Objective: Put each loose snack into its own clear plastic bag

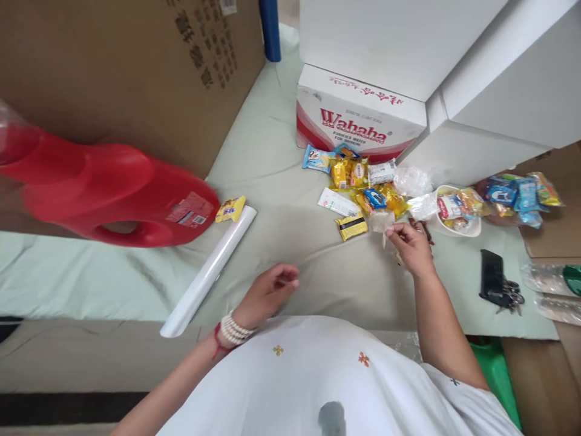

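Observation:
My right hand pinches a small clear wrapper at the near edge of a heap of snack packets on the pale green cloth. My left hand, with a bead bracelet on the wrist, hovers close to my body over the cloth, fingers curled loosely, and nothing shows in it. A white roll lies just left of my left hand.
A big red jug lies on its side at the left against a brown carton. A Wahaha box and white boxes stand behind the snacks. A white bowl, more packets and black keys lie at the right.

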Motion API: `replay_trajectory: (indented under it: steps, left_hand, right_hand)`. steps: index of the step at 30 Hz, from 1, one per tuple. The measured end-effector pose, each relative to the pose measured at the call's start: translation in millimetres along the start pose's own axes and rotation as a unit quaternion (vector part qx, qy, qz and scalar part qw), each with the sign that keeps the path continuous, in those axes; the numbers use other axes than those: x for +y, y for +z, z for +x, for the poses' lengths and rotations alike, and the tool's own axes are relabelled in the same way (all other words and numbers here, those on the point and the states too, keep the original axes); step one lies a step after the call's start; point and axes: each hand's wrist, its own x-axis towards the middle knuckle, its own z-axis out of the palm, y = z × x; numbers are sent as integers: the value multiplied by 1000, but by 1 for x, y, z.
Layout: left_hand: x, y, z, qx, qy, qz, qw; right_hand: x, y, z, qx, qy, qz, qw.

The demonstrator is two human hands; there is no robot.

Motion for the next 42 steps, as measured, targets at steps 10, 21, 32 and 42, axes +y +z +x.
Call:
replay_trajectory:
  steps: [10,21,32,42]
  left_hand:
    - [1,65,72,-97,7,-197,976]
    - [-11,17,57,90,100,-151,979]
    - [1,-2,30,62,459,194,865]
    - [-25,-16,22,136,430,261,853]
  right_hand:
    - [-56,94,-68,-143,152,464,861]
    - [-47,89,-60,-144,224,592,760]
    - [-73,76,-35,-198,78,307,928]
    - [-77,100,-35,-106,169,399,895]
